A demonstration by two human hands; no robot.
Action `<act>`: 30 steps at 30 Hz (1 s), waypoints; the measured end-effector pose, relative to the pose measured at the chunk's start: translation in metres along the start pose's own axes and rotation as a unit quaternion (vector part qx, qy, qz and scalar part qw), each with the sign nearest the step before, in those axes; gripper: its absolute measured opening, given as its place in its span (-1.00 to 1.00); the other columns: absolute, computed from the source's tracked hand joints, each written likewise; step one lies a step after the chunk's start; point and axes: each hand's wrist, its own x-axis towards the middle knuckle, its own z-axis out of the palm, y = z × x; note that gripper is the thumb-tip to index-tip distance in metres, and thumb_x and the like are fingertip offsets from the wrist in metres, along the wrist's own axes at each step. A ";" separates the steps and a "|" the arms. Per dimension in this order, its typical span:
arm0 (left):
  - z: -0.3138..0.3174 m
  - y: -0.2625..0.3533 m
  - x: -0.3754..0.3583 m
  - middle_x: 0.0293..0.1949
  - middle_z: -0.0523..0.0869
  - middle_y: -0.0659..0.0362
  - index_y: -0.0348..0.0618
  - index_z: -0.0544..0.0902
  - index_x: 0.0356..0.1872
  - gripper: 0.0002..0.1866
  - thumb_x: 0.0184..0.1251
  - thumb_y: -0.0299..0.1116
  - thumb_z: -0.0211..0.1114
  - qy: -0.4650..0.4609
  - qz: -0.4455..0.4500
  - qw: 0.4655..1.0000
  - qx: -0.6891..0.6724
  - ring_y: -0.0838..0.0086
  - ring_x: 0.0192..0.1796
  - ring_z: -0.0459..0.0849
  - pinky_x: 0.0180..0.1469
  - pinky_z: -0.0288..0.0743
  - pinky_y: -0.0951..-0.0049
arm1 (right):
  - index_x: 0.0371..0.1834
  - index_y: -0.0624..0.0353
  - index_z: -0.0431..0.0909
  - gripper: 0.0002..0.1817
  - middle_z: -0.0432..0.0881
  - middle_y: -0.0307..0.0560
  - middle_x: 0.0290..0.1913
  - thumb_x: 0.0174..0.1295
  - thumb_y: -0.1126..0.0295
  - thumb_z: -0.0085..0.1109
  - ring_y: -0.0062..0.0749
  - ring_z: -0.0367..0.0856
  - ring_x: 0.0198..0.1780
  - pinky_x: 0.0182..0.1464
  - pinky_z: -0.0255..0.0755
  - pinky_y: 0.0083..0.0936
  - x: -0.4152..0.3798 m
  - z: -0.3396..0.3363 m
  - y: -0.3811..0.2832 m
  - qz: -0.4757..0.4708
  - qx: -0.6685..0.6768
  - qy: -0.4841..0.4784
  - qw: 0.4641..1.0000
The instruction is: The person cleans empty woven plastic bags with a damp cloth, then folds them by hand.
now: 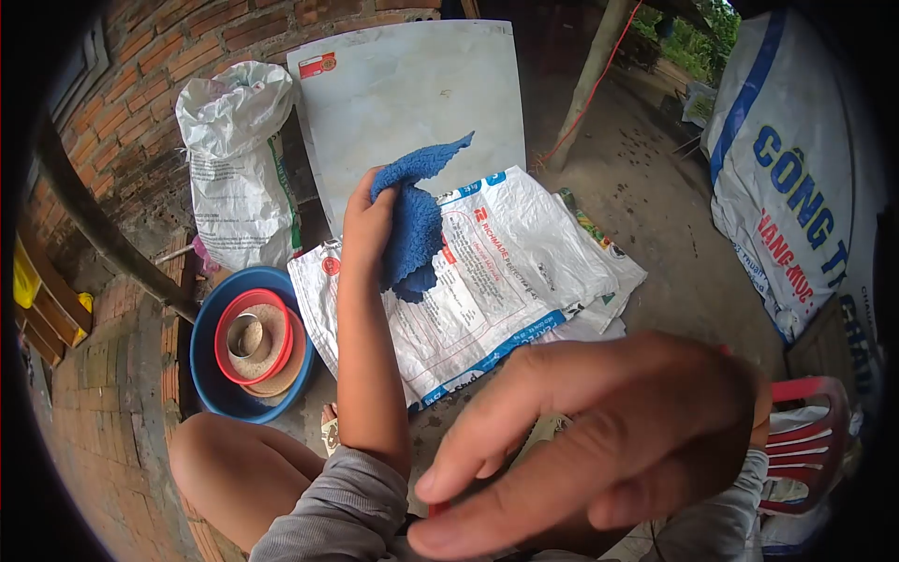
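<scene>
A blue knitted or terry-like cloth (pixel 412 234) hangs bunched from my left hand (pixel 368 220), whose fingers are closed on its upper part. One corner of the cloth sticks out to the right. The cloth overlaps a stack of flattened white printed sacks (pixel 506 272) on the ground. Close to the camera, my right hand (pixel 599 421) is raised in front of my lap, its fingers loosely bent and apart. No held thing shows in it, and a small red patch appears between its fingertips.
A blue basin (pixel 202 379) at left holds red bowls (pixel 225 323) with grain-like contents and a metal cup (pixel 246 337). Behind stand a full white sack (pixel 239 178) and a pale panel (pixel 412 103). Large printed sacks (pixel 796 178) and a red chair (pixel 815 440) are at right.
</scene>
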 end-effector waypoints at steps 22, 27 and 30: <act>-0.061 0.106 -0.068 -0.11 0.72 -0.02 -0.15 0.54 0.19 -0.56 0.24 -0.42 0.14 0.117 0.083 0.988 0.061 0.32 -0.11 0.70 -0.03 0.55 0.38 | 0.45 0.26 0.24 -0.48 0.35 0.13 0.42 0.53 0.23 -0.11 -0.15 0.43 0.36 0.38 0.37 -0.22 0.082 -0.139 -0.022 -0.062 0.070 0.175 0.980; -0.071 0.082 -0.068 -0.02 0.67 0.01 -0.11 0.46 0.29 -0.49 0.27 -0.39 0.17 0.156 0.062 0.983 0.078 0.40 -0.09 0.64 -0.01 0.50 0.46 | 0.30 0.24 0.39 -0.38 0.47 0.24 0.30 0.21 0.17 0.18 0.05 0.51 0.27 0.19 0.47 -0.08 0.018 -0.204 0.280 0.302 0.087 0.664 0.678; -0.081 0.061 -0.065 0.02 0.65 0.05 -0.13 0.46 0.29 -0.49 0.28 -0.42 0.17 0.149 0.017 0.983 0.105 0.43 -0.02 0.61 0.08 0.45 0.50 | 0.23 0.30 0.42 -0.39 0.46 0.25 0.30 0.07 0.25 0.16 0.12 0.50 0.26 0.23 0.47 -0.08 -0.088 -0.168 0.437 0.477 0.150 0.759 0.416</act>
